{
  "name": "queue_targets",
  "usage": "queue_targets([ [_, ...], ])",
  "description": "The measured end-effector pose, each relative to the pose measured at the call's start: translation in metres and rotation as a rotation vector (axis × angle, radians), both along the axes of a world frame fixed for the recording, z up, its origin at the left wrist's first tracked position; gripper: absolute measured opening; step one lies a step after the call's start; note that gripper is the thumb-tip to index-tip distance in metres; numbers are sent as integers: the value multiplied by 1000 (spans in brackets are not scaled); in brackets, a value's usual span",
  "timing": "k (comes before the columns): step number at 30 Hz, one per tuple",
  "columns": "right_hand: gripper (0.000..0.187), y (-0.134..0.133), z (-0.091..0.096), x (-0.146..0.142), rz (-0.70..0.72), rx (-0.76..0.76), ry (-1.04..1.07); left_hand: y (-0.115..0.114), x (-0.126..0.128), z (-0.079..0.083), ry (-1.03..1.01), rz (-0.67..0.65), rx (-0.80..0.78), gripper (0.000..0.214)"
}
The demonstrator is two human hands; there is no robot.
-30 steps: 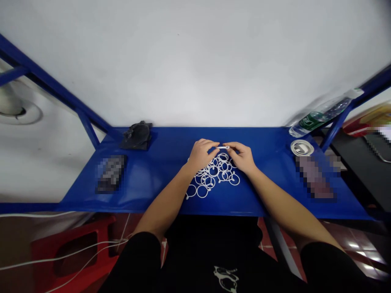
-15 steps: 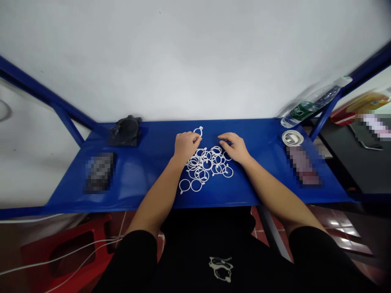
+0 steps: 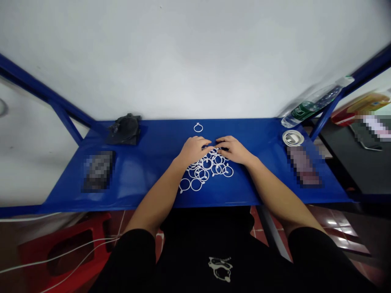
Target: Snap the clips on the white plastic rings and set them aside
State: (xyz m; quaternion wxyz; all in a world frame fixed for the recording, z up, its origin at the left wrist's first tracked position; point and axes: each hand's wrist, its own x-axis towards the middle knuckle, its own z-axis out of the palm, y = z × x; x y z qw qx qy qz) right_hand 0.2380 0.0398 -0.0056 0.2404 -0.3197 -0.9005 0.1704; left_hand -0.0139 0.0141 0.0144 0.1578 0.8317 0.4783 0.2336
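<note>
Rings (image 3: 202, 167) left of bottle (image 3: 325, 96), green label (image 3: 302, 110) illegible

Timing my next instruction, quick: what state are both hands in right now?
Left hand: open, thumb and fingers apart at the ring pile.
Right hand: fingers curved over the rings; cannot tell whether it grips one.

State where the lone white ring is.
In the head view, the lone ring lies centrally at the back of the blue table, beyond the left hand.

Rings (image 3: 203, 169) partly hidden behind left hand (image 3: 193, 149); dark object (image 3: 99, 171) pixelated; stool (image 3: 99, 244) cut off.
</note>
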Motion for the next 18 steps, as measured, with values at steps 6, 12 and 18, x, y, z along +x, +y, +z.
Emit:
queue_targets([
  [6,22,-5,8,-6,6,5,86,-5,6,-4,57,-101,15,32],
  [12,22,-14,16,-12,-92,12,210,-1,8,-9,-41,-50,106,40],
  [18,21,-20,13,-20,-153,-157,353,0,8,-10,-158,-58,258,38],
])
